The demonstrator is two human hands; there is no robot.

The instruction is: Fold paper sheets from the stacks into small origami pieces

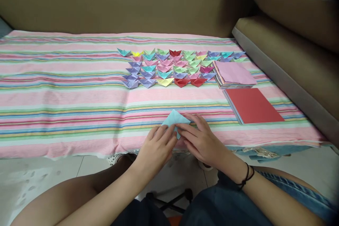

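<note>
A light-blue piece of origami paper, folded to a small diamond, lies near the front edge of the striped cloth. My left hand covers its lower left part, fingers bent and pressed on it. From the other side, my right hand has its fingertips on the paper's right half, close to the left fingertips. The thumbs and the paper's lower edges are partly hidden. Beyond the hands stand rows of folded paper boats in blue, purple, pink, green, yellow and red.
A pile of paper squares with pink on top lies right of the boats. Nearer is a stack with a red top sheet. The striped cloth covers the surface. Brown cushions rise on the right, a brown backrest behind.
</note>
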